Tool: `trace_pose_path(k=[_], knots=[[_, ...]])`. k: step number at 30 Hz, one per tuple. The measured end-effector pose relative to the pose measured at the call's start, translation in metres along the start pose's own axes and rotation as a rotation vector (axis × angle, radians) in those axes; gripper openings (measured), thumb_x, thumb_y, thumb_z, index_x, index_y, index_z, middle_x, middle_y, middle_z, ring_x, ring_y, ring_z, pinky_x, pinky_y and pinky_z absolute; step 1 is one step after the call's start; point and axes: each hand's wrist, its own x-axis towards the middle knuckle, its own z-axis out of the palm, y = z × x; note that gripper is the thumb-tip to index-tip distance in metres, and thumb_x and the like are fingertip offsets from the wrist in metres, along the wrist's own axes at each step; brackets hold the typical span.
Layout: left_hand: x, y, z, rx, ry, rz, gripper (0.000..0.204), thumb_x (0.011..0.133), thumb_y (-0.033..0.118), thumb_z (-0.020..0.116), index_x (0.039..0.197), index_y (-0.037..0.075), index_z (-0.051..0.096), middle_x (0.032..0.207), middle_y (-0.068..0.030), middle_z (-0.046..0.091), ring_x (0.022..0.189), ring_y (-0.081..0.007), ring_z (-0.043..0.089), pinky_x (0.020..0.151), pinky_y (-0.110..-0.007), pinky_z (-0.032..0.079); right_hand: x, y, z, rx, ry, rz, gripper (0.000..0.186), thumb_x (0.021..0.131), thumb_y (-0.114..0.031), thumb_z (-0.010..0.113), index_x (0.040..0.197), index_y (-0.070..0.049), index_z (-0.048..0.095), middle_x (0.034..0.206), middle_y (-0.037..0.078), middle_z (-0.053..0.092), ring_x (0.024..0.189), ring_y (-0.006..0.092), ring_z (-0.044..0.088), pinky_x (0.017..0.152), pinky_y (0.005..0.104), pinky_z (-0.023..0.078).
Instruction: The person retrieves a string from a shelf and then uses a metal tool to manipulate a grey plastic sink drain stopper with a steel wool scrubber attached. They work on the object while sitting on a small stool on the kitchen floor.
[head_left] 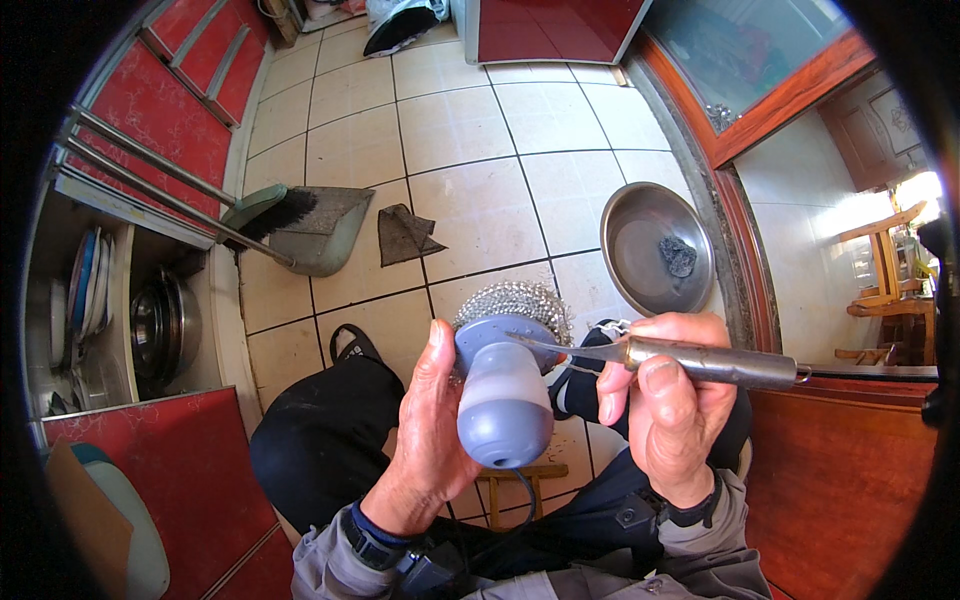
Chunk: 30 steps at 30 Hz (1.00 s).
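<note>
My left hand [420, 450] grips a scrubbing brush [503, 410] with a blue-grey and white knob handle. Its round blue-grey disc faces me, and a coil of silver steel wool [515, 298] bulges from the far side. In my right hand [680, 405] is a slim tool with a round metal handle [715, 363] and a narrow metal blade. The blade points left, its tip lying at the top of the disc; whether it presses in, I cannot tell. A small silver tangle [612, 328] shows beside my right fingers.
A steel basin [622, 270] with a dark scouring pad [678, 257] stands on the tiles ahead right. Ahead left lie a dustpan [325, 235] with a brush and a dark cloth [405, 238]. Red cabinets [150, 120] line the left, one compartment holding plates [93, 280]. A wooden-framed door [760, 130] stands right.
</note>
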Motion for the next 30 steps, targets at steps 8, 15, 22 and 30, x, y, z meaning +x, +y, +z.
trace_pose_path(k=[8, 15, 22, 30], knots=[[0.005, 0.003, -0.015, 0.059, -0.209, -0.051, 0.081, 0.100, 0.069, 0.031, 0.132, -0.003, 0.051, 0.118, -0.0196, 0.066, 0.089, -0.0282, 0.070, 0.077, -0.038, 0.060, 0.000, -0.002, -0.001, 0.010, 0.000, 0.001, 0.024, 0.096, -0.003, 0.059, 0.118, 0.001, 0.051, 0.088, 0.017, 0.064, 0.066, 0.0147, 0.063, 0.061, 0.0279, 0.055], [0.002, -0.002, -0.004, 0.065, 0.010, -0.014, 0.087, 0.096, 0.075, 0.029, 0.119, -0.005, 0.058, 0.086, -0.0253, 0.069, 0.061, -0.0250, 0.068, 0.051, -0.030, 0.055, -0.001, -0.002, -0.002, -0.010, -0.008, -0.002, 0.026, 0.096, -0.003, 0.060, 0.119, 0.001, 0.050, 0.089, 0.017, 0.064, 0.066, 0.0148, 0.063, 0.061, 0.0280, 0.055], [0.003, 0.002, -0.013, 0.102, -0.237, 0.027, 0.083, 0.100, 0.068, 0.032, 0.135, -0.005, 0.048, 0.125, -0.0223, 0.062, 0.115, -0.0336, 0.064, 0.083, -0.038, 0.058, -0.001, -0.002, -0.002, -0.026, -0.025, -0.009, 0.026, 0.095, -0.003, 0.059, 0.119, 0.002, 0.049, 0.089, 0.017, 0.064, 0.066, 0.0149, 0.064, 0.061, 0.0276, 0.055], [0.002, 0.002, -0.013, 0.114, -0.241, 0.028, 0.081, 0.101, 0.066, 0.033, 0.138, -0.005, 0.046, 0.129, -0.0235, 0.060, 0.126, -0.0347, 0.057, 0.084, -0.038, 0.058, -0.001, -0.002, -0.001, -0.016, -0.004, -0.003, 0.026, 0.095, -0.002, 0.059, 0.118, 0.002, 0.049, 0.089, 0.017, 0.064, 0.067, 0.0149, 0.064, 0.060, 0.0273, 0.055]])
